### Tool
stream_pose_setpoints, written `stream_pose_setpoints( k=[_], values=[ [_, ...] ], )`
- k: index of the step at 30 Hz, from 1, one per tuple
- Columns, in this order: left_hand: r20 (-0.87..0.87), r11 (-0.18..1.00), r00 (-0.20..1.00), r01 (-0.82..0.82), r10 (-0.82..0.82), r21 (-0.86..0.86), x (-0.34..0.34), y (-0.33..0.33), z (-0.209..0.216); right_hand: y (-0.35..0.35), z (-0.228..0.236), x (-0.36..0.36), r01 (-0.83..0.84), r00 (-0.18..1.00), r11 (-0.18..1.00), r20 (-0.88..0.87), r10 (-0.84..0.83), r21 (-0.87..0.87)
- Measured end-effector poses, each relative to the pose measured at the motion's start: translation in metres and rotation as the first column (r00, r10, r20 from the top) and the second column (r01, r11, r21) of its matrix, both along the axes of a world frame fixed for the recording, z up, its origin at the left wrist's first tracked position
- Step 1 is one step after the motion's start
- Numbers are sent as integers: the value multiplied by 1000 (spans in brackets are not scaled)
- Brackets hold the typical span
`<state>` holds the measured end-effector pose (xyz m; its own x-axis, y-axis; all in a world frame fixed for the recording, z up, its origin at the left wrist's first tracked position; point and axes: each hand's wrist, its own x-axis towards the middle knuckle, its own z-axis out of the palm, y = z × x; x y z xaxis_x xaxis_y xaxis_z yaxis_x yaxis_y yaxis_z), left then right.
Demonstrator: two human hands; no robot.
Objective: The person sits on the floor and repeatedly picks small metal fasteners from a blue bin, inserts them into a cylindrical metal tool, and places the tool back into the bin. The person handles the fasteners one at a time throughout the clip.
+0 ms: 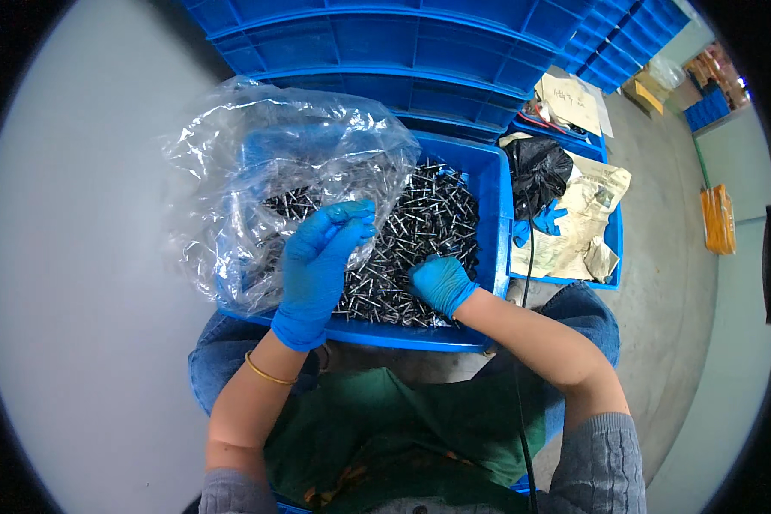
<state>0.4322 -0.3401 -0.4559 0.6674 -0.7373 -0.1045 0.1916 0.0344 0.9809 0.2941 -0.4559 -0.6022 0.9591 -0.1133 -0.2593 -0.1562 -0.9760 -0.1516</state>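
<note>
A blue plastic bin [499,206] holds a heap of small black parts with thin silver shafts [437,201]. A clear plastic bag [317,116] lies crumpled over the bin's left half and spills past its left rim. My left hand [315,265], in a blue glove, is raised over the bin in front of the bag. Its thumb and fingers are pinched together, but what they hold, if anything, is too small to make out. My right hand [444,284], also gloved in blue, is curled down against the heap near the bin's right side. The parts and the hand itself hide its fingertips.
Stacked blue crates [377,51] stand behind the bin. To the right, another blue tray [610,257] carries brown paper [591,206], a black plastic bag [538,171] and a blue glove [550,221]. A black cable [522,420] hangs down at front right. A grey-white surface [86,257] fills the left.
</note>
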Motion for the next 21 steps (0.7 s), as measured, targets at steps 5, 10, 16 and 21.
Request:
stream_pose_setpoints(
  k=[5, 10, 16, 21],
  values=[
    [-13, 999, 1000, 26, -26, 27, -1, 0, -8, -7, 4, -2, -35, 994, 999, -102, 34, -9],
    [-59, 994, 995, 79, -75, 76, -6, -2, -11, -12, -1, -5, -6, 997, 999, -82, 10, 44],
    [18, 983, 996, 83, -87, 162, -13, -4, -33, -31, 51, -12, 34, 996, 987, 81, -48, 158],
    [-173, 933, 935, 334, -310, 136, -39, -2, -31, -35, 115, -27, 21, 794, 749, 444, -416, 663]
  ],
)
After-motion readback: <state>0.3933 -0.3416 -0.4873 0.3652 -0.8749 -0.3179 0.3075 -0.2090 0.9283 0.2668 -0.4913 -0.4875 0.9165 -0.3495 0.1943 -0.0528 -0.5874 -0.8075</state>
